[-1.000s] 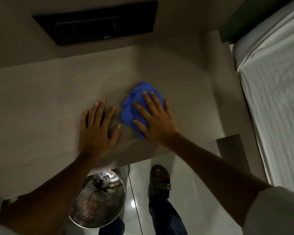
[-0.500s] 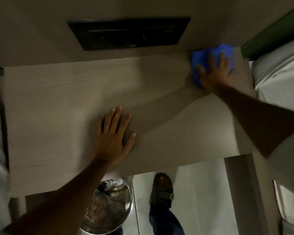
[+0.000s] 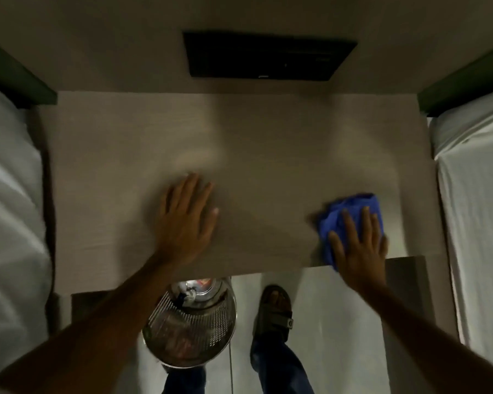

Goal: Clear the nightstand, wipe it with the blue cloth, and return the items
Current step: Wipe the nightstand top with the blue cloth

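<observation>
Head view: my right hand (image 3: pixel 358 243) presses flat on the crumpled blue cloth (image 3: pixel 350 220) at the pale wood-grain surface's (image 3: pixel 268 155) near right corner, my left hand (image 3: pixel 185 220) spread flat, grasping nothing.

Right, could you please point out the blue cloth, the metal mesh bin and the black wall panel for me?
Crumpled blue cloth (image 3: pixel 336 216): head view, bare fold left of the fingers.
Round metal mesh bin (image 3: pixel 192 329): head view, perforated inner wall.
Black rectangular wall panel (image 3: pixel 268 56): head view, centre of its face.
</observation>
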Motion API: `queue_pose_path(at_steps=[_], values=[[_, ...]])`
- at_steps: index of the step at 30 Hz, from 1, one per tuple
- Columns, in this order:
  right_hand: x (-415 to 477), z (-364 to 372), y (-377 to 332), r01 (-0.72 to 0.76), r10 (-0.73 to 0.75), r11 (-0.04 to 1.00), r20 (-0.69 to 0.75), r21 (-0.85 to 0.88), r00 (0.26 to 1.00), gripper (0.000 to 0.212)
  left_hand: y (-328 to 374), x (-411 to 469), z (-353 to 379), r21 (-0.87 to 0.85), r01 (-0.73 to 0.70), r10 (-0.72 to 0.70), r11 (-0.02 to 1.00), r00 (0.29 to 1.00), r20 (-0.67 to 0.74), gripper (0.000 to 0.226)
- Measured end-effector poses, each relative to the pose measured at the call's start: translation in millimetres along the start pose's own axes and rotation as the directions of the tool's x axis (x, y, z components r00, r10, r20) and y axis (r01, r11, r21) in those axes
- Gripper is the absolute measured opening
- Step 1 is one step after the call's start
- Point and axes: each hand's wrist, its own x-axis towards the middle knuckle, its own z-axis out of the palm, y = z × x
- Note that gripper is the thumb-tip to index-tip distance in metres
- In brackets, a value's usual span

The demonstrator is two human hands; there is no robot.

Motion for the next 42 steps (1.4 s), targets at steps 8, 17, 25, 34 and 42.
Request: queue_pose_path(at_steps=[8, 17, 25, 34, 42], values=[[123, -16, -181, 0.066, -0.059, 0.997, -0.193, 0.032, 0.979, 0.065, -128, -80, -47, 0.161, 0.332, -0.338, 0.929, 0.941, 0.005, 0.070], [89, 38, -442, 0.578, -0.592, 0.802, -0.069, -0.149, 0.803, 0.062, -144, -91, -39, 0.184, 0.328, -0.322, 0.926, 0.945, -0.062, 0.067], [66, 42, -381, 0.706, -0.718, 0.693, -0.051, -0.147, 0.694, 0.061, -142, -88, -34, 0.117, 0.305, -0.289, 0.945, 0.948, -0.135, 0.066], [62, 24, -266, -0.149, 0.206, 0.966, -0.281, 0.210, 0.937, 0.065, -144, -89, -35, 0.094, 0.276, -0.270, 0.957, 0.960, -0.068, 0.068], [-39, 95, -402, 0.587, -0.595, 0.803, -0.082, -0.103, 0.800, 0.059, -120, -187, -30, 0.063, 0.449, -0.448, 0.891, 0.894, -0.022, 0.069]])
